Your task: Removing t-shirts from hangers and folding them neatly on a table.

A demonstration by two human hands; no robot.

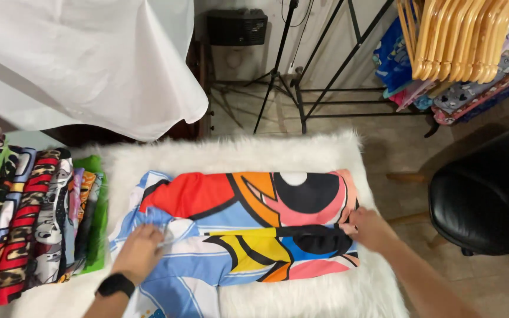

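A brightly printed cartoon garment of thin, smooth fabric (248, 227), in light blue, red, orange, yellow, pink and black, lies partly folded across a white shaggy faux-fur mat (237, 154) that covers the work surface. The person's left hand (141, 250), a black watch (116, 285) on its wrist, rests at the garment's left end with its fingers curled onto a gathered bit of blue cloth; whether they pinch it or only press it down cannot be told. The right hand (371, 228) sits at the garment's right edge, fingers bent against the folded border, touching it; how firm that hold is cannot be judged either.

The likeliest trouble seems to be the fold coming loose: the cloth looks slippery, and the long pile beneath could let the layers creep or bunch if one hand pulls harder than the other. The bunched patch under the left hand could set a crease into the fold. The lower left flap hangs towards the mat's near edge and might drag the piece off.

Just left of the mat stands a row of folded printed garments (36, 221); a sweeping elbow could disturb it. A black padded chair (481, 203), wooden hangers (460, 38) and a white sheet (83, 65) stand well apart.
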